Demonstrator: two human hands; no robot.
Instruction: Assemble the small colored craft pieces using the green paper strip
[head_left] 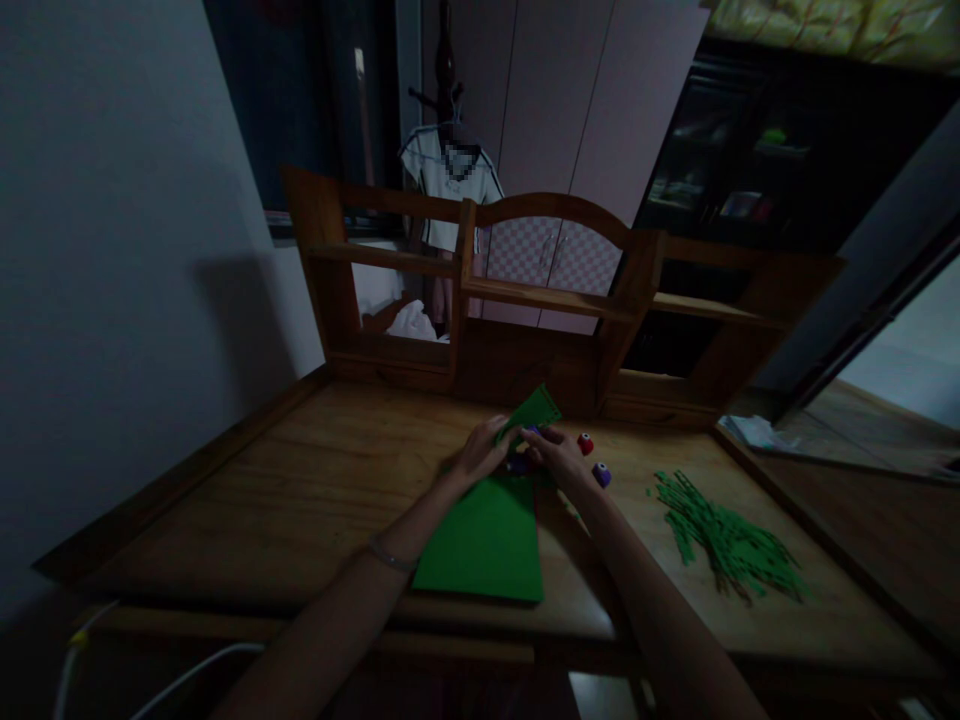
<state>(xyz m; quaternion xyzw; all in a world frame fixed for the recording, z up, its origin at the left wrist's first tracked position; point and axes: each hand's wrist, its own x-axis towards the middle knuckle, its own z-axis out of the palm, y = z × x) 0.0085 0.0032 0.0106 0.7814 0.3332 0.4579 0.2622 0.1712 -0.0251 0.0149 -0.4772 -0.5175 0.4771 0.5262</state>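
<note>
With twelve o'clock pointing away from the person, the left grip (484, 448) is clasped on a narrow green piece (536, 403), which rises toward one to two o'clock and shows a row of small dark marks along its far end. The right grip (555, 448) comes in from the opposite side, its bent fingertips meeting a purple object (532, 430) at ten o'clock; whether they pinch it firmly or merely brace it cannot be told in the dim light. The left hand seems to keep the piece raised and steady so that the right fingers can reach its near part. Seen from the right grip, the green piece lies at eleven o'clock, just beside the fingertips. A green stack (484, 540) lies flat on the counter (300, 480) at six o'clock from the left grip, probably kept squarely in front of the person for easy reach. A red item (585, 443) stands near the right grip at three o'clock and a small purple item (601, 474) at four, presumably handy there. Well apart, also at four o'clock, a heap of green strips (724, 540) seems set aside to leave the middle free.
</note>
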